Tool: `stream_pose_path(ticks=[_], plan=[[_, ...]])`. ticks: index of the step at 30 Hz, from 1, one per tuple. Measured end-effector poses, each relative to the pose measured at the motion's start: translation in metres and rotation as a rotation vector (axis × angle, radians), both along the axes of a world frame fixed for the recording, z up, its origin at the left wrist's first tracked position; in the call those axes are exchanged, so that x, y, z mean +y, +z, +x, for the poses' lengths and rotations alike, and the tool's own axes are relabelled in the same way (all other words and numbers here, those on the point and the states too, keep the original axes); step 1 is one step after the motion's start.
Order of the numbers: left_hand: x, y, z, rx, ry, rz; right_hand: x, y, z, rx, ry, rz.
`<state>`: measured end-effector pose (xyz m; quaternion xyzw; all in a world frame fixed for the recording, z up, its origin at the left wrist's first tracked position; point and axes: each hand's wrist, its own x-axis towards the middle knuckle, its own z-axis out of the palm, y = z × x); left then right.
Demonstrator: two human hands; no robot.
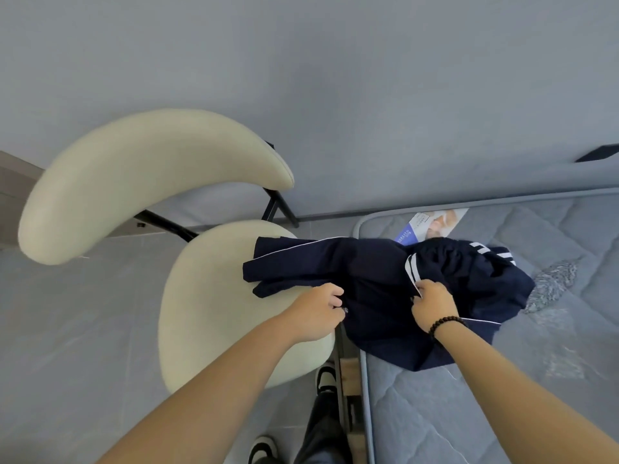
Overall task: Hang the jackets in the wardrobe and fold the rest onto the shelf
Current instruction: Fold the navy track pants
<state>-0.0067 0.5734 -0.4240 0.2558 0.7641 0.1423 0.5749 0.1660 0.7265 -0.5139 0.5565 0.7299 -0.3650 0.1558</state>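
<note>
Jacket (375, 283) lies lengthwise from chair (214, 296) to mattress (502, 396); left hand (318, 313) and right hand (433, 306) both clutch its fabric.

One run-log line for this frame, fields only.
hands: left hand and right hand both grip navy jacket | jacket: spans chair seat and mattress | stage: not hung

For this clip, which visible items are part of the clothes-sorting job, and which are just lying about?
In the job:
navy garment, spread from chair seat to mattress
left hand, gripping it
right hand, gripping it

Just lying about:
cream chair
mattress
grey knit piece
leaflet
</note>
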Motion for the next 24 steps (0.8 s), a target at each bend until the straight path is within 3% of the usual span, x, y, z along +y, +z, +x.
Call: stream_pose_path(ticks=[6,9,13,19,24], plan=[[-0.006,0.037,-0.007,-0.037,0.337,0.062,-0.030,0.101,-0.032,0.502,0.076,-0.252],[-0.020,0.054,-0.019,-0.258,0.679,-0.003,-0.061,0.149,-0.055,0.603,0.311,-0.282],[-0.058,0.073,-0.044,-0.565,0.997,0.114,-0.115,0.185,-0.077,0.637,0.577,-0.401],[-0.132,0.111,-0.060,-0.255,1.162,0.242,-0.190,0.213,-0.094,0.625,0.853,-0.407],[-0.216,0.174,-0.073,-0.083,1.096,0.428,-0.221,0.254,-0.121,0.655,0.858,-0.298]])
